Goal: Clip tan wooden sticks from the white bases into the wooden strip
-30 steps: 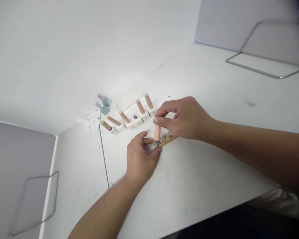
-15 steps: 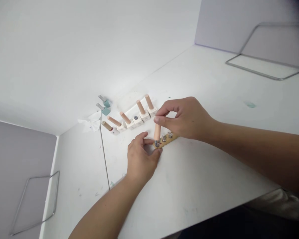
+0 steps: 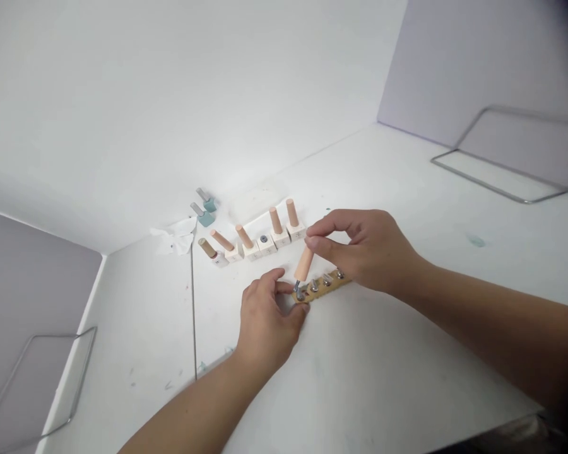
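While the white surface (image 3: 360, 359) spans the lower middle of the frame, the right hand (image 3: 373, 252), right of centre, pinches with thumb and fingertips; the left hand (image 3: 269, 321), below centre, curves loosely, thumb and finger bracing a mustard strip (image 3: 334, 285) by its left end; if that hold slackened, the strip could skid; the peach brush handle (image 3: 303, 263), tilted in the right hand's pinch, could slip and smear the leftmost silvery piece (image 3: 300, 294); the right hand hides the strip's right end; the brush tip (image 3: 296, 287) is too small to make out.
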`<state>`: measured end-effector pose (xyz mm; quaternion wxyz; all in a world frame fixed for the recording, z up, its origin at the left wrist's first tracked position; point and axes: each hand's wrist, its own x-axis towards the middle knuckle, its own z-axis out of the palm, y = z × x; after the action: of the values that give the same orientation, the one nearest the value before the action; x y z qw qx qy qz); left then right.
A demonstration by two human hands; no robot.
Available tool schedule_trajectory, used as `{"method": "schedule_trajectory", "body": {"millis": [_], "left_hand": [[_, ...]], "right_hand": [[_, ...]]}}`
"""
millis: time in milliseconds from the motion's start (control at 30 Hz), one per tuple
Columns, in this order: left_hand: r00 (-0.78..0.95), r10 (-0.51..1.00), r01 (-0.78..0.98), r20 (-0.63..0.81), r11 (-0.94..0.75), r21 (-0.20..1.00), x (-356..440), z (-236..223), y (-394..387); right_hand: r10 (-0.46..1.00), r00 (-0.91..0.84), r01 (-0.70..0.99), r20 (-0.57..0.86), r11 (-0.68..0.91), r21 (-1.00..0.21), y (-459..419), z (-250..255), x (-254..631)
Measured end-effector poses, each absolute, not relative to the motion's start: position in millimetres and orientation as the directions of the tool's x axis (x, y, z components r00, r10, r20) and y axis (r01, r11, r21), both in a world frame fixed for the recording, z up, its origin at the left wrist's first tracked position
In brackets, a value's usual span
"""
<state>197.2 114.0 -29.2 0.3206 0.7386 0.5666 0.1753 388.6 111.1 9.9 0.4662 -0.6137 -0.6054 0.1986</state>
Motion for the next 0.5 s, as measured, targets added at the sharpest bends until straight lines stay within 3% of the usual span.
{"method": "schedule_trajectory", "body": {"millis": [500], "left_hand": [[0.373, 0.928, 0.672, -0.006, -0.266, 0.691, 194, -37, 115]], "right_hand": [[0.943, 0.188, 0.585, 0.275, 0.117, -0.802, 117, -5, 386]]}}
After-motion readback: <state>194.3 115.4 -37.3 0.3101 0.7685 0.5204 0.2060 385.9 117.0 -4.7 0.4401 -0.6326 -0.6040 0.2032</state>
